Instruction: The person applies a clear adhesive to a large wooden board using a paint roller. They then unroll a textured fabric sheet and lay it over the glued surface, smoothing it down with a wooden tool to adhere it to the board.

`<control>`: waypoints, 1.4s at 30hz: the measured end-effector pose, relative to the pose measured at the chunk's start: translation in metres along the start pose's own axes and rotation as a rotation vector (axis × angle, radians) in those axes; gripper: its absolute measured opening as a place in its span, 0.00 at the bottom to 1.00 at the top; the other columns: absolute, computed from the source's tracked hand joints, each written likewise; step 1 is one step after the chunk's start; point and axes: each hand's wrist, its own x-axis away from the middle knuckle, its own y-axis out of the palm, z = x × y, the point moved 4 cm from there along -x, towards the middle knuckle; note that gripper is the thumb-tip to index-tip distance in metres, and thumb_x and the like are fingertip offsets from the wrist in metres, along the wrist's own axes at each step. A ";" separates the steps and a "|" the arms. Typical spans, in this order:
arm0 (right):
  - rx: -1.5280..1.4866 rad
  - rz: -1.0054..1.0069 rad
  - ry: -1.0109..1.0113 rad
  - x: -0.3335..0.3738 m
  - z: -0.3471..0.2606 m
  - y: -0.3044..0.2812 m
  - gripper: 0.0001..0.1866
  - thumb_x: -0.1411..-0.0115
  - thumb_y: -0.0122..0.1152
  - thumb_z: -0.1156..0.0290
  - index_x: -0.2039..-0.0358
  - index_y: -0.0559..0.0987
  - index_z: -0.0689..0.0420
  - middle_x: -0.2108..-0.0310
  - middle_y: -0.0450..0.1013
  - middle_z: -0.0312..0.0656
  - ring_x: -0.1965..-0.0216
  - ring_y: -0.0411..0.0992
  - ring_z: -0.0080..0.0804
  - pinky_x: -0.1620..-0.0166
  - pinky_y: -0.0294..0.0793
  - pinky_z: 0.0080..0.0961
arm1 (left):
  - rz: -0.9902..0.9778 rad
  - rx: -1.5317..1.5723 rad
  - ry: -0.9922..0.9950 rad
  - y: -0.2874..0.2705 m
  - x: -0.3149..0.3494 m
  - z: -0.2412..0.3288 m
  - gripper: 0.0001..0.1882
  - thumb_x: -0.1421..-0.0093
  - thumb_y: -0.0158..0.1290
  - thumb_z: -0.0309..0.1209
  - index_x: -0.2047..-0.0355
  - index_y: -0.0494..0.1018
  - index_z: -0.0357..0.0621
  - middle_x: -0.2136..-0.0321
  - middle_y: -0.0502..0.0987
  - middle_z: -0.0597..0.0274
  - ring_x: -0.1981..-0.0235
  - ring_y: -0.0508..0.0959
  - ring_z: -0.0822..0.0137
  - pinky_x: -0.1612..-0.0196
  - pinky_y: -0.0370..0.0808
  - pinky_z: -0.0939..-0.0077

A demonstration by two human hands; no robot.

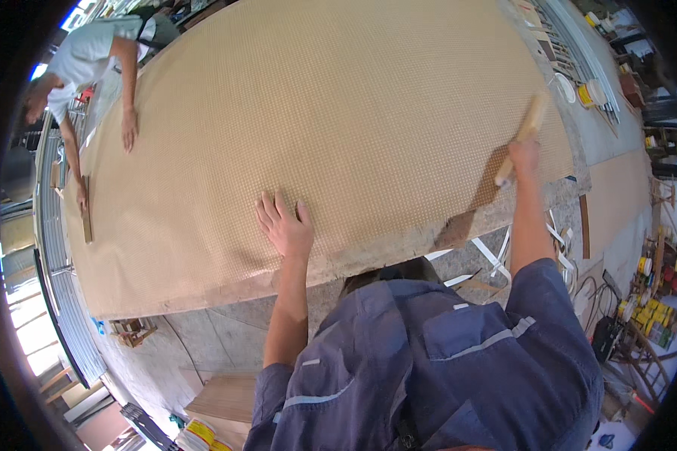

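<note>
A wide tan sheet with a woven, grid-like texture covers the worktable in front of me. My left hand lies flat on it near the close edge, fingers spread, with nothing in its grasp. Toward the right end of the sheet my right hand is wrapped round a pale wooden bar. The bar is slightly blurred and slants up to the right; whether its whole length touches the sheet I cannot tell. Low ripples run across the sheet left of my left hand.
Across at the far left a co-worker leans over the sheet, one hand on it, the other on a wooden strip. The table's bare edge shows before me. A white-and-yellow tub stands at the right. Yellow items crowd the lower right.
</note>
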 end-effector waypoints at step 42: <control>-0.174 -0.162 -0.049 -0.008 0.051 -0.016 0.39 0.48 0.59 0.69 0.37 0.57 0.65 0.52 0.68 0.63 0.54 0.71 0.59 0.52 0.72 0.46 | -0.182 0.080 0.186 0.077 -0.058 0.234 0.32 0.40 0.50 0.39 0.39 0.59 0.36 0.36 0.53 0.38 0.33 0.47 0.36 0.33 0.41 0.42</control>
